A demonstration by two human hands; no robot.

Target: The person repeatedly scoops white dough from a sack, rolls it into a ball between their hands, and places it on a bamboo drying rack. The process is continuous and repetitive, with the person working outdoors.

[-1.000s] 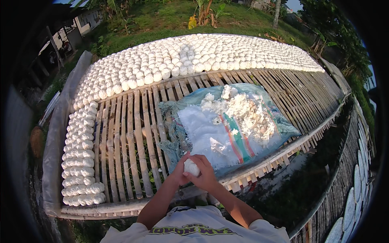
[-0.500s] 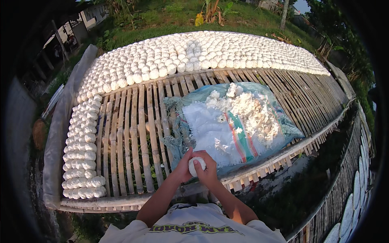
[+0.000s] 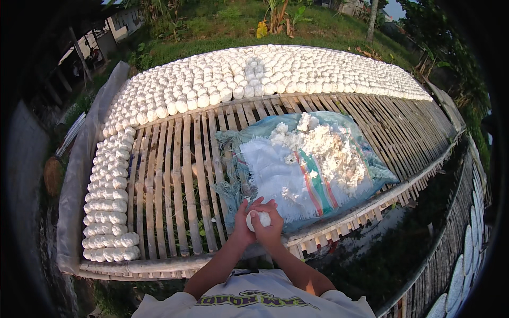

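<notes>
A white ball of soft, dough-like stuff point(image 3: 260, 219) sits between my two cupped hands, just over the near edge of the bamboo rack. My left hand point(image 3: 242, 227) curves round its left side and underneath. From the right, my right hand point(image 3: 272, 229) presses on it with the thumb across its face. Beyond my fingers lies a white woven sack point(image 3: 270, 172) with red and green stripes, spread over a blue-green net sheet point(image 3: 265, 123). A crumbly off-white heap point(image 3: 334, 151) rests on the sack's far right part, with small loose crumbs around it.
Packed rows of white balls point(image 3: 212, 79) cover the rack's far side, and more rows point(image 3: 108, 201) run down its left end. Gapped bamboo slats point(image 3: 175, 180) lie between. A rolled plastic sheet point(image 3: 87, 175) borders the left. Another rack point(image 3: 450, 254) stands at lower right.
My hands have shifted slightly right, and the fingers have opened up a little round the ball. The view has tilted slightly; the heap and rows look the same.
</notes>
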